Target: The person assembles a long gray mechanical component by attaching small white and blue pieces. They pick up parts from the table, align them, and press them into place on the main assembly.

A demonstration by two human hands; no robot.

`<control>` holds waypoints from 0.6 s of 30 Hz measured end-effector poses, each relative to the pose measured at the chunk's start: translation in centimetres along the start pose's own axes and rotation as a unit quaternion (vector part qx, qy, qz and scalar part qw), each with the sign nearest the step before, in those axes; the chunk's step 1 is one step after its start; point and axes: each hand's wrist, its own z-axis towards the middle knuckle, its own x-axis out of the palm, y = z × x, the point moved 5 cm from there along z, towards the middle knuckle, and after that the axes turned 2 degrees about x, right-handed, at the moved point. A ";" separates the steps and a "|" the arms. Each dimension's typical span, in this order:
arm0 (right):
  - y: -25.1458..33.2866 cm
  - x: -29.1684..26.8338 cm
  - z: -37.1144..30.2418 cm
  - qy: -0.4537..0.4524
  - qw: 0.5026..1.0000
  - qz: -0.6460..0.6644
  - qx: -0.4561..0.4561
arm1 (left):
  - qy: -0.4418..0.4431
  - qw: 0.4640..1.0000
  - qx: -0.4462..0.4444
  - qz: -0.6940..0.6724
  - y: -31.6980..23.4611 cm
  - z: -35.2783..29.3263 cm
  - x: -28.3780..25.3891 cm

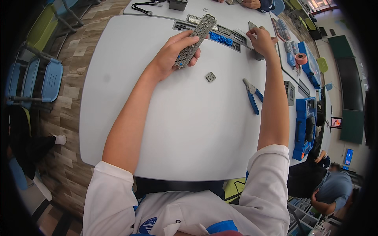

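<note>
My left hand (176, 53) is closed around a long grey assembly of perforated building beams (197, 39), which tilts up to the right and has a few blue pins near its lower end. My right hand (262, 41) reaches to the far right of the white table, beside the parts tray. Its fingers are bent together, and what they hold, if anything, I cannot make out. A small grey square connector plate (210, 77) lies on the table below the assembly. Blue-handled pliers (252, 95) rest left of my right forearm.
The sorting tray (235, 46) holds blue, white, grey and black parts. Right of my arm are a grey box-shaped part (289, 93), an open blue case (300, 129) and a pink tape roll (301, 58). Black cables (141, 8) and another person's hands (251, 4) are at the far side.
</note>
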 end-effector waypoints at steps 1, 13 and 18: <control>0.1 0.3 0.1 -0.001 1.000 -0.005 0.003 | 0.000 1.000 -0.001 -0.001 -0.1 0.0 0.0; 0.9 -0.8 0.0 0.009 1.000 0.011 -0.013 | -0.004 1.000 -0.002 -0.006 0.0 0.0 -0.1; 1.9 -0.4 0.6 0.008 1.000 -0.022 -0.014 | -0.002 1.000 -0.001 -0.018 0.0 -0.1 -0.3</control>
